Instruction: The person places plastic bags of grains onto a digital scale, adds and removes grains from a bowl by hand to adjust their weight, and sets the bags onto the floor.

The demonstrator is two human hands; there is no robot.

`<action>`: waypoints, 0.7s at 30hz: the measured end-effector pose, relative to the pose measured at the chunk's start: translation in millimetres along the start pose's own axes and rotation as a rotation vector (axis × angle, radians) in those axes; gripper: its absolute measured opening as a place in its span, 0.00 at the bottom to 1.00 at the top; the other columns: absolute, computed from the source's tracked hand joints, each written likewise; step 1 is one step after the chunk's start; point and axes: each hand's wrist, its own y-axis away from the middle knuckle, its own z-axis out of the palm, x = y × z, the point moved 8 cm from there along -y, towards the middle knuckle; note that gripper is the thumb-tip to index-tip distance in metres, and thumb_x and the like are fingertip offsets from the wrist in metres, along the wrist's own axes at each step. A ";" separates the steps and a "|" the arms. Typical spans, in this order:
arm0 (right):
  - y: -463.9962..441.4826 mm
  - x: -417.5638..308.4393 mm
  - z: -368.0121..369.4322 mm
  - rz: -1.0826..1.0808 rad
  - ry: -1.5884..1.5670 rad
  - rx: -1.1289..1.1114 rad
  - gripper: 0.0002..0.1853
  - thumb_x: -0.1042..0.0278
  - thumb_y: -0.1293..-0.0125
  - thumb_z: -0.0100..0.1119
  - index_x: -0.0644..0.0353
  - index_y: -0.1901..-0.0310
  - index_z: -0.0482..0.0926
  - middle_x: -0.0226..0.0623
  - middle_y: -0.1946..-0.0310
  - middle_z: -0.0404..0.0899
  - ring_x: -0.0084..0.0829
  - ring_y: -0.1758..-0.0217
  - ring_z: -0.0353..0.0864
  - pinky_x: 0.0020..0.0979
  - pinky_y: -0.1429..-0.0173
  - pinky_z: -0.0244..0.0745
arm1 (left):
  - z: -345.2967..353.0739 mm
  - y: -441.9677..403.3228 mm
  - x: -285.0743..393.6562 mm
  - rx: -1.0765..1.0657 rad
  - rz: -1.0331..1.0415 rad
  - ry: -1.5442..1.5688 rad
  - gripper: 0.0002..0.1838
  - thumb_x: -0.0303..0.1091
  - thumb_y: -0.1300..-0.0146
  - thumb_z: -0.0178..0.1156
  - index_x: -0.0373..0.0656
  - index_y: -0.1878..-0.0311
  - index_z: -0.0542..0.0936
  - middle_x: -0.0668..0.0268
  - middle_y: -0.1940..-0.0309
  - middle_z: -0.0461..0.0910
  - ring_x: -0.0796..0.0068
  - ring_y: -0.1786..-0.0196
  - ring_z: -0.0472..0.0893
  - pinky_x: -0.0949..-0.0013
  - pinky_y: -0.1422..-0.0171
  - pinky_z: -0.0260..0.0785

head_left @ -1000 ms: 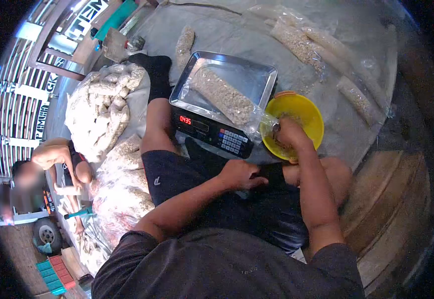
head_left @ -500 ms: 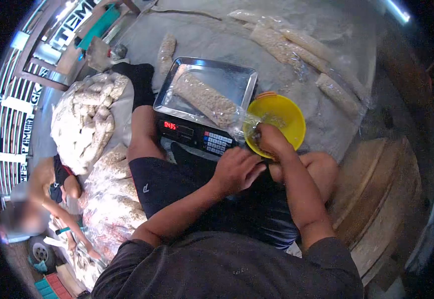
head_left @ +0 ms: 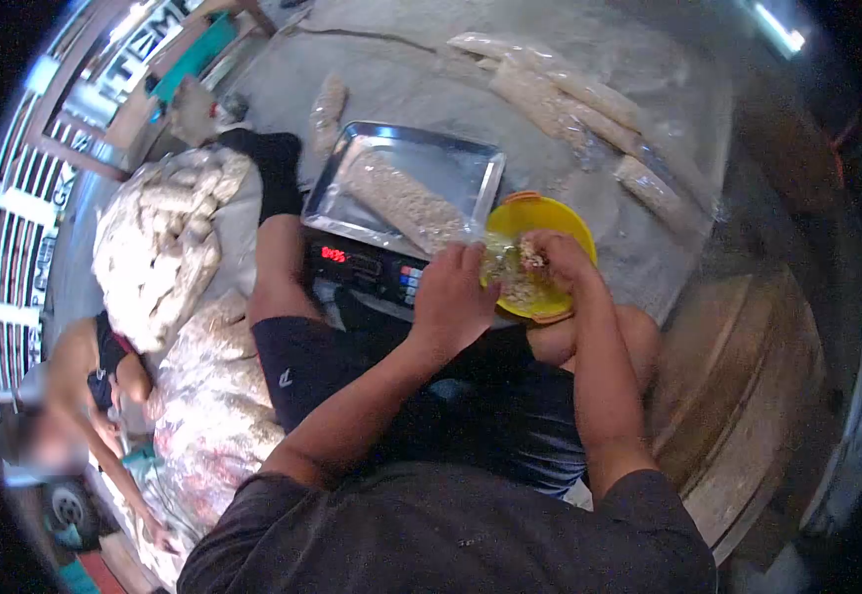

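The right hand (head_left: pixel 568 262) is closed on a small clump of bits (head_left: pixel 533 252), held at the bowl (head_left: pixel 552 213), where more pale bits lie. The left hand (head_left: pixel 454 302) is back up, fingers loosely bent and reaching to the open end of the bag (head_left: pixel 396 200); its fingertips are hidden, so I cannot tell whether they grip the plastic. That bag, filled with similar bits, lies slantwise on the tray (head_left: pixel 446 173) of the scale (head_left: pixel 362 277), its loose clear end towards the bowl. The display (head_left: pixel 333 254) glows red, too blurred to read surely. The step in hand looks like taking up a small amount from the bowl; adding it to the bag would call for a mouth held open and a measured release. Farther out, filled tubes (head_left: pixel 565 111) lie on the floor sheet, a white heap (head_left: pixel 169 233) and a clear sack (head_left: pixel 218 396) sit to the left, and another person (head_left: pixel 73 381) bends beyond the sack.
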 end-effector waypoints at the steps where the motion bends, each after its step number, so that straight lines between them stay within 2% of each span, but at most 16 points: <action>1: 1.2 0.5 9.1 0.055 -0.053 -0.048 0.15 0.59 0.26 0.54 0.64 0.54 0.82 0.32 0.68 0.81 0.27 0.70 0.81 0.28 0.64 0.82 | 4.0 -0.8 -4.4 -0.029 0.005 -0.059 0.16 0.31 0.41 0.64 0.39 0.51 0.76 0.52 0.61 0.78 0.47 0.52 0.79 0.50 0.47 0.72; 3: 6.3 -4.6 17.5 0.155 -0.162 -0.121 0.15 0.60 0.24 0.51 0.63 0.53 0.82 0.32 0.67 0.81 0.26 0.68 0.82 0.27 0.64 0.83 | 15.9 -6.1 -12.4 -0.092 0.034 -0.163 0.12 0.30 0.41 0.61 0.40 0.54 0.77 0.52 0.62 0.78 0.45 0.54 0.80 0.48 0.49 0.73; 6: 16.0 -12.3 19.8 0.136 -0.156 -0.181 0.15 0.61 0.25 0.51 0.63 0.52 0.82 0.32 0.66 0.81 0.26 0.66 0.83 0.26 0.63 0.83 | 13.1 -3.9 -22.5 -0.129 0.003 -0.014 0.06 0.30 0.38 0.58 0.40 0.58 0.77 0.51 0.63 0.78 0.43 0.57 0.80 0.48 0.52 0.74; 9: 30.7 -28.0 28.1 0.022 -0.032 -0.155 0.15 0.60 0.24 0.52 0.63 0.51 0.82 0.32 0.65 0.82 0.25 0.66 0.83 0.26 0.64 0.83 | 9.4 -13.6 -20.5 0.015 0.042 0.098 0.03 0.28 0.39 0.58 0.39 0.64 0.76 0.50 0.68 0.77 0.43 0.62 0.80 0.47 0.58 0.73; 10: 35.8 -35.7 33.1 -0.030 -0.023 -0.175 0.15 0.60 0.24 0.53 0.63 0.50 0.82 0.32 0.64 0.82 0.24 0.67 0.82 0.25 0.64 0.82 | 10.6 -19.9 -20.0 0.016 -0.014 0.091 0.02 0.28 0.35 0.57 0.41 0.63 0.77 0.52 0.67 0.78 0.44 0.62 0.80 0.46 0.58 0.74; 13: 60.9 -56.1 55.0 0.027 -0.140 -0.279 0.15 0.61 0.24 0.53 0.64 0.49 0.81 0.33 0.62 0.83 0.25 0.67 0.82 0.26 0.63 0.83 | 17.2 -40.1 -18.5 0.059 -0.004 0.160 0.03 0.29 0.33 0.56 0.41 0.60 0.78 0.52 0.67 0.78 0.44 0.63 0.81 0.47 0.60 0.74; 17: 65.5 -54.6 70.1 -0.014 -0.169 -0.353 0.14 0.63 0.25 0.54 0.64 0.51 0.83 0.35 0.59 0.84 0.27 0.59 0.83 0.31 0.55 0.81 | 30.5 -36.2 -18.2 0.060 0.021 0.127 0.05 0.29 0.33 0.57 0.43 0.56 0.80 0.53 0.67 0.79 0.47 0.64 0.82 0.48 0.61 0.75; 21: 60.7 -44.2 75.8 -0.013 -0.145 -0.353 0.14 0.67 0.26 0.54 0.66 0.46 0.81 0.36 0.57 0.84 0.28 0.59 0.83 0.31 0.52 0.81 | 29.1 -13.7 -23.1 0.069 -0.028 0.165 0.08 0.29 0.34 0.58 0.44 0.53 0.80 0.55 0.67 0.80 0.49 0.65 0.82 0.52 0.62 0.76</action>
